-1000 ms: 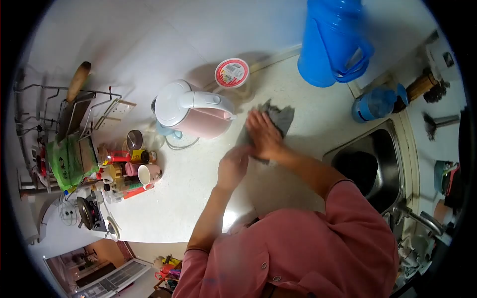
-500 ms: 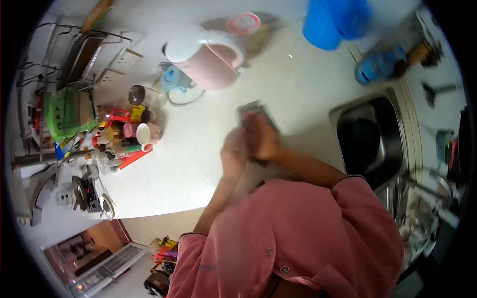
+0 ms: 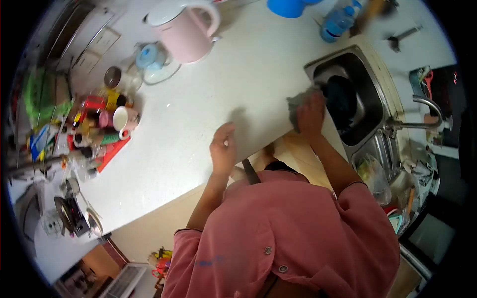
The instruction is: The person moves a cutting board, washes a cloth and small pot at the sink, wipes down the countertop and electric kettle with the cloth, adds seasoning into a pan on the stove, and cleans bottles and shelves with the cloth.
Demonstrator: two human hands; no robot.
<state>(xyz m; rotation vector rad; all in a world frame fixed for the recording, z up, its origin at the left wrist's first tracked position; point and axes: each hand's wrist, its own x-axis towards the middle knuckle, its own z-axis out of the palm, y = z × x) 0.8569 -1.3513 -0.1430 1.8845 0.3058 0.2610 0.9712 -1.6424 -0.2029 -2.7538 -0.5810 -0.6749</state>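
Note:
My right hand [image 3: 311,114] presses on a grey cloth [image 3: 295,110] on the white counter [image 3: 184,129], beside the left edge of the steel sink [image 3: 370,64]. The cloth shows beyond the fingers on the left and top. Over the counter near its front edge, my left hand [image 3: 223,149] is apart from the cloth, fingers partly curled with a gap between thumb and fingers, and nothing shows in it.
A pink kettle [image 3: 186,37] and a light blue teapot [image 3: 150,57] stand at the back. A white mug [image 3: 125,119] stands by several bottles and jars on the left. A blue bottle [image 3: 337,25] is behind the sink, near the faucet [image 3: 422,121].
My hands have come apart. The right one has moved right with the cloth, to the sink's edge; the left one has let go of it. The view has shifted toward the counter's front.

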